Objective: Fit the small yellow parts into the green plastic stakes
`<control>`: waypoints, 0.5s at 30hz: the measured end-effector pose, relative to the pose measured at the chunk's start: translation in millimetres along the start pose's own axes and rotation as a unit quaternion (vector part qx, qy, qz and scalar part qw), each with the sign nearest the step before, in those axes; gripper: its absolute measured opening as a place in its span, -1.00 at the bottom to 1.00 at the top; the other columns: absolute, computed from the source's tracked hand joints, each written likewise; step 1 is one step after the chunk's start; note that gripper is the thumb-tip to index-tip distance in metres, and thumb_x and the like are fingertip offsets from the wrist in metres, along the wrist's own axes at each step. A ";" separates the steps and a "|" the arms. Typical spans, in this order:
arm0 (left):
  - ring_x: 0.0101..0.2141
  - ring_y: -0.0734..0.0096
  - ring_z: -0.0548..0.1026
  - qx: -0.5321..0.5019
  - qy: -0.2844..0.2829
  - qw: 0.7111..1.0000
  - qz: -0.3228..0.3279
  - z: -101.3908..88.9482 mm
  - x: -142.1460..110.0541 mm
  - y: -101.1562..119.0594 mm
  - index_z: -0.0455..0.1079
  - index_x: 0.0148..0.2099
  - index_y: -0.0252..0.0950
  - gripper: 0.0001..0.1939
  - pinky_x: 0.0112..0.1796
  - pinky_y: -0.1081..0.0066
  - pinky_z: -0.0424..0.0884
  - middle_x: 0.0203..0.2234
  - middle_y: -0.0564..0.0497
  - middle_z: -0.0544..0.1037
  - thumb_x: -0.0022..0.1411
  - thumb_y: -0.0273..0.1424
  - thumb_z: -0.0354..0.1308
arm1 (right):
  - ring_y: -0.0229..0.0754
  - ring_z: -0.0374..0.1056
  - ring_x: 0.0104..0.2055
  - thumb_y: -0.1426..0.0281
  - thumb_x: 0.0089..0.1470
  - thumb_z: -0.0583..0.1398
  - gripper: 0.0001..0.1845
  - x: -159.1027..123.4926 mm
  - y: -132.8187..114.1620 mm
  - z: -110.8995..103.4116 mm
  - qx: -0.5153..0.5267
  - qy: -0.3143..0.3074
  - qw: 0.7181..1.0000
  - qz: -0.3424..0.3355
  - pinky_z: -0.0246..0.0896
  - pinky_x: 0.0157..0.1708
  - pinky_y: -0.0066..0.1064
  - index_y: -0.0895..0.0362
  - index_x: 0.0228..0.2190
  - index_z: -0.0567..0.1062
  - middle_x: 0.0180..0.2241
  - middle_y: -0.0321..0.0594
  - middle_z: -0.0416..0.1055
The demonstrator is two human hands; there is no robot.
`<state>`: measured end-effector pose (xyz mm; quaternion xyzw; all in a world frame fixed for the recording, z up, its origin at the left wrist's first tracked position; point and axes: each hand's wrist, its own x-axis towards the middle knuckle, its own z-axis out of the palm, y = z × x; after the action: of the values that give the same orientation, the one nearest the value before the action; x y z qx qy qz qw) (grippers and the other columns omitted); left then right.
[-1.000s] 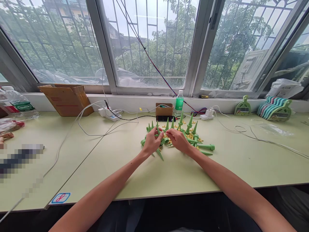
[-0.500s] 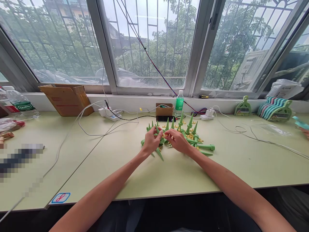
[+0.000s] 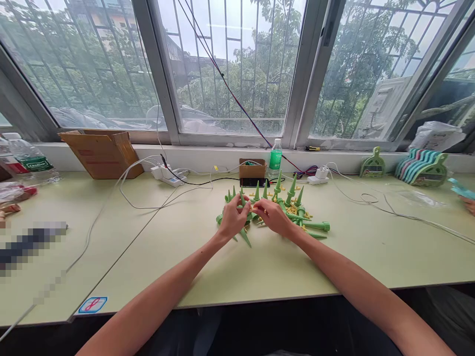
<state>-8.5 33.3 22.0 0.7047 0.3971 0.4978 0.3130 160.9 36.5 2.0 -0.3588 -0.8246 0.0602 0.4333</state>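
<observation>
My left hand (image 3: 234, 216) is closed around a green plastic watering spike (image 3: 242, 199), whose pointed tip sticks up past the fingers. Close beside it, the fingertips of my right hand (image 3: 273, 215) are pinched together at a small yellow plastic piece, mostly hidden between the two hands. Around them lie and stand several more green spikes (image 3: 292, 192), some upright and others on their sides. A loose pile of yellow pieces (image 3: 293, 210) shows behind my right hand. One green spike with a ribbed cap (image 3: 317, 226) lies to the right, near my right wrist.
Behind the spikes are a phone (image 3: 254, 182), a small cardboard box (image 3: 252, 169) and a green-labelled bottle (image 3: 275, 157). White cables (image 3: 124, 190) cross the table's left side. Green and blue dustpan-like items (image 3: 423, 169) stand at the right, near another person's hand (image 3: 468, 203).
My two hands stay almost in place, fingertips together at the same spot. The other person's hand at the right edge has shifted slightly.
</observation>
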 end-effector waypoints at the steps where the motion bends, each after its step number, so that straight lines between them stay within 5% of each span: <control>1: -0.69 0.66 0.26 0.005 0.000 1.000 0.004 0.1 -0.1 0.0 0.26 -0.24 -0.27 -0.81 -0.66 0.58 0.07 -0.44 0.07 0.45 0.21 -0.25 0.07 | -0.26 0.26 -0.41 0.31 0.26 0.07 -0.81 -0.1 0.6 0.1 0.002 0.001 1.000 -0.002 0.14 -0.39 -0.45 0.14 -0.34 0.38 -0.40 -0.22 0.37; 15: -0.68 0.64 0.28 0.015 0.002 1.000 0.016 0.1 0.7 -0.4 0.28 -0.21 -0.27 -0.78 -0.65 0.57 0.14 -0.46 0.07 0.44 0.22 -0.22 0.06 | -0.26 0.28 -0.42 0.22 0.25 0.07 -0.72 2.2 1.3 -2.6 0.011 0.004 1.000 -0.001 0.14 -0.39 -0.45 0.15 -0.37 0.42 -0.45 -0.23 0.39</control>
<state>-8.4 34.2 21.9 0.7142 0.3940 0.4983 0.2939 162.8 38.3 4.6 -0.3536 -0.8223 0.0673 0.4407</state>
